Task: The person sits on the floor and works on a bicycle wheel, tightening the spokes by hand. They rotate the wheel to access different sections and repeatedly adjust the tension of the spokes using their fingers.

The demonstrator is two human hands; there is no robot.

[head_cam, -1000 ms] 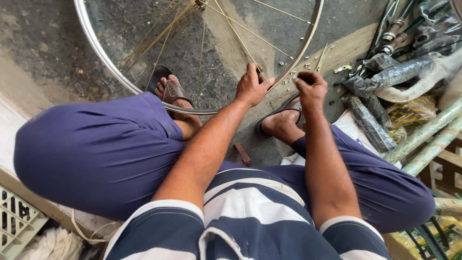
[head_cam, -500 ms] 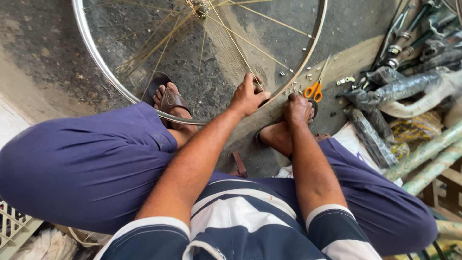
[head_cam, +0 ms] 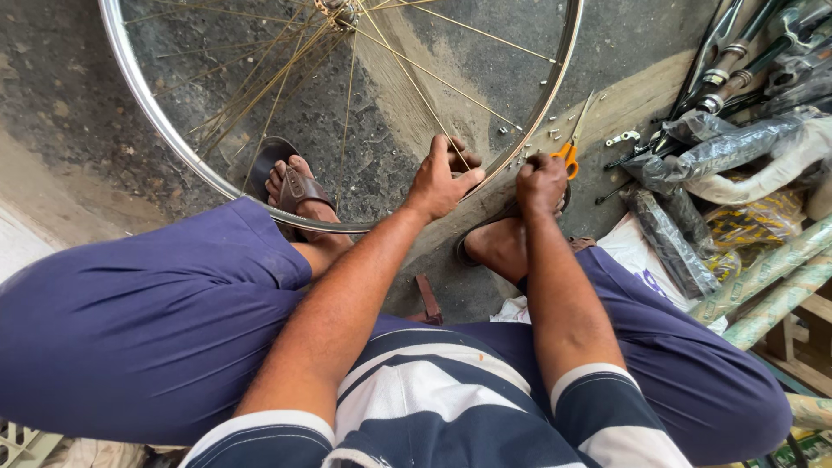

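A bicycle wheel rim (head_cam: 178, 147) with thin brass-coloured spokes (head_cam: 407, 61) lies flat on the ground between my feet. My left hand (head_cam: 444, 178) grips a spoke just inside the near right part of the rim. My right hand (head_cam: 539, 182) is closed against the rim's outer edge beside it, fingers pinched on something small that I cannot make out. Orange-handled scissors (head_cam: 569, 152) lie just beyond my right hand.
Small metal nipples (head_cam: 555, 132) are scattered on the concrete near the scissors. Wrapped bicycle frames and parts (head_cam: 737, 147) are piled at the right. My sandalled left foot (head_cam: 295, 191) rests inside the rim. A crate corner (head_cam: 22, 442) shows at bottom left.
The view has shifted, so the wheel and hands sit higher. My right hand moved closer to the rim by the scissors; my left hand stays on a spoke.
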